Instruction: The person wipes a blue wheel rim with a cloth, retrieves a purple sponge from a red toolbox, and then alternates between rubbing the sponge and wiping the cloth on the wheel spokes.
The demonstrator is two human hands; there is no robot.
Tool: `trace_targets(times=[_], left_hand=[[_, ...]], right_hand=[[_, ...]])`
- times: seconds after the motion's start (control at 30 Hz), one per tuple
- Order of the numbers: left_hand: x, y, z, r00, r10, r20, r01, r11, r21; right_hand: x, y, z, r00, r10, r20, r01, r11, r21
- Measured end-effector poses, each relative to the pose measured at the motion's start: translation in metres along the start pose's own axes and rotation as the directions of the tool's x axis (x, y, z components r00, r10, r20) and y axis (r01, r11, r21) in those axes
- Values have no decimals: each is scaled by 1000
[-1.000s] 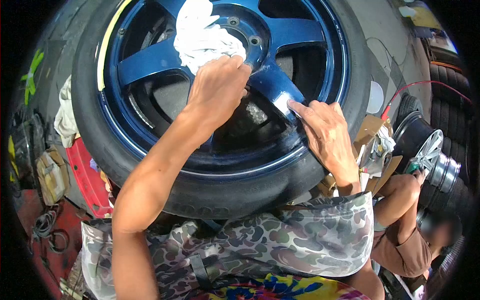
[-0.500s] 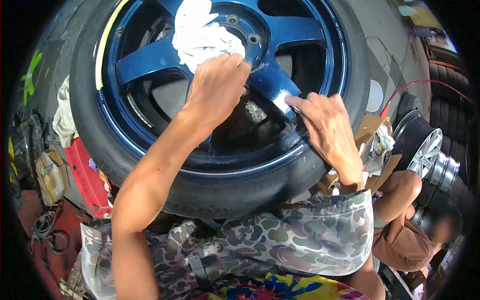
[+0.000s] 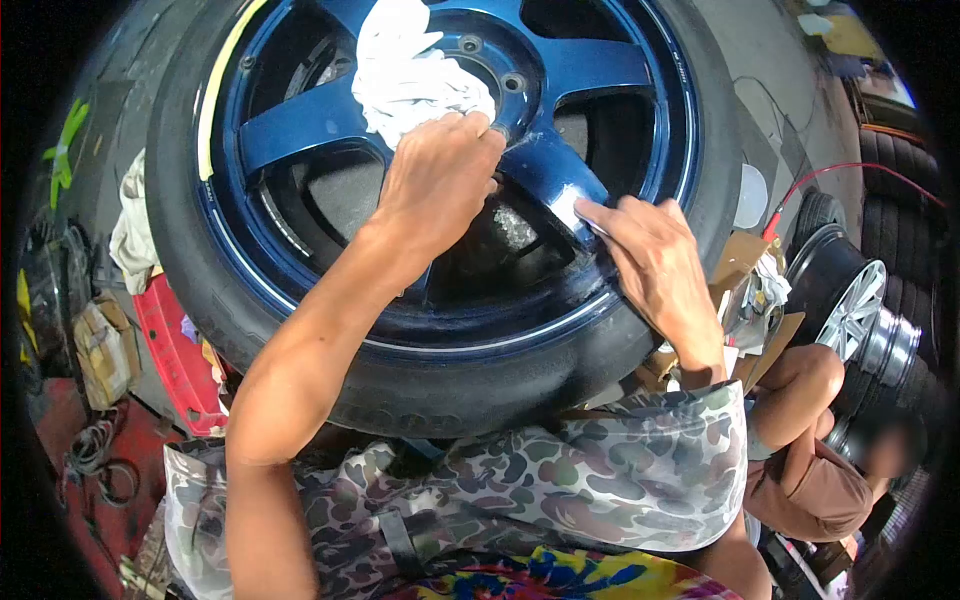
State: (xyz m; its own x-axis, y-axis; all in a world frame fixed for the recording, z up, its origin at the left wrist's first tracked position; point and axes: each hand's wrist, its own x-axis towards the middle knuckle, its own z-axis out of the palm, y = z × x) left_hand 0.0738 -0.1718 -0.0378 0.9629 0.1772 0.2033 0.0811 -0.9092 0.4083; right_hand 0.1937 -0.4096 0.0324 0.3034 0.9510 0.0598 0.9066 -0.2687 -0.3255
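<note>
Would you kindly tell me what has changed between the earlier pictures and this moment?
Nothing has visibly moved, been gripped or let go. The left hand stays curled against the crumpled white cloth at the hub of the glossy blue spoked wheel rim, and the right hand keeps its fingers pressed on a pale patch of one spoke.

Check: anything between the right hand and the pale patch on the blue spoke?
Nothing visible: the right hand lies against the pale patch, fingers flat. The left hand rests apart at the hub, beside the white cloth.
</note>
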Motion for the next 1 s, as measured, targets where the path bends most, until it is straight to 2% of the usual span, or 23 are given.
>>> trace_targets(times=[0.1,0.17,0.23,0.33,0.43,0.57,0.77,0.83,0.9,1.0], left_hand=[[-2,-1,1,1000,-5,-11,5,1000,16],[0,1,2,1000,4,-2,-4,1000,25],[1,1,-1,999,-15,42,15,1000,17],[0,-1,1,1000,14,-9,-14,1000,-5],[-1,-1,2,1000,1,2,-1,1000,18],[2,1,0,1000,5,7,-5,1000,7],[-1,0,0,1000,3,-28,-4,1000,-26],[0,-1,1,1000,-10,26,9,1000,26],[2,1,1,1000,-1,24,0,1000,9],[1,-1,0,1000,-1,12,1,1000,1]], right_hand=[[-5,-3,-3,996,48,80,-46,998,-30],[2,0,1,999,-32,15,32,999,-23],[9,-1,12,998,-32,-50,33,999,30],[-1,-2,6,1000,-10,-8,11,999,42],[-5,-5,1,998,10,57,-10,1000,13],[3,-4,10,999,-5,-47,7,999,50],[-5,-4,1,999,30,38,-31,999,19],[0,-3,8,1000,20,16,-20,1000,-6],[5,-3,13,997,4,-72,-1,999,50],[-1,-4,3,1000,30,-9,-30,999,39]])
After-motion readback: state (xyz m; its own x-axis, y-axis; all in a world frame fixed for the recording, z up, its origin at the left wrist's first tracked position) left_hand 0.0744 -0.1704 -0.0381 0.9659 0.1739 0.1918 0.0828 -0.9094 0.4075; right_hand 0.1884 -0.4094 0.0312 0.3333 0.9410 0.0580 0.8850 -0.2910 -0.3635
